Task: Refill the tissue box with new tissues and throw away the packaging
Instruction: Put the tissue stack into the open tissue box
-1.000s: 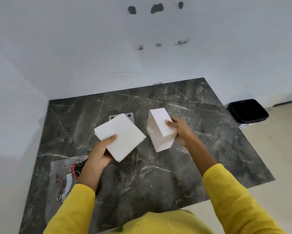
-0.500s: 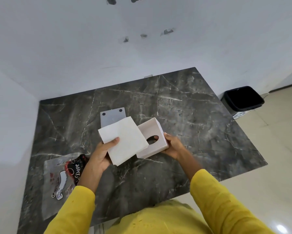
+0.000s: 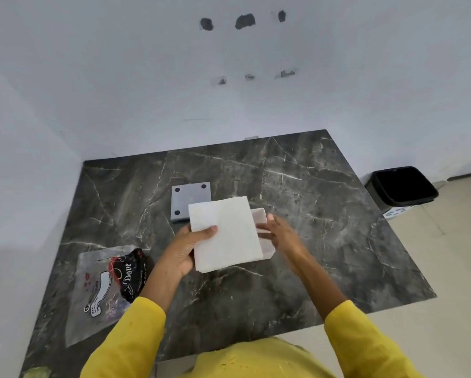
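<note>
My left hand (image 3: 185, 249) grips a square white stack of tissues (image 3: 226, 233) by its left edge, thumb on top. The stack lies over the white tissue box (image 3: 264, 230) and hides most of it; only the box's right side shows. My right hand (image 3: 279, 234) holds the box from the right. A flat grey lid plate (image 3: 186, 199) with dark corner dots lies on the table just behind the stack. The clear plastic tissue packaging (image 3: 103, 290), printed in black and red, lies flat at the table's front left.
The dark marble table (image 3: 310, 214) stands against white walls at the back and left. A black waste bin (image 3: 402, 186) sits on the tiled floor off the table's right rear corner.
My left hand has brought the tissue stack rightward over the box, which my right hand turned from upright to lying beneath the stack. The box opening is now hidden.
</note>
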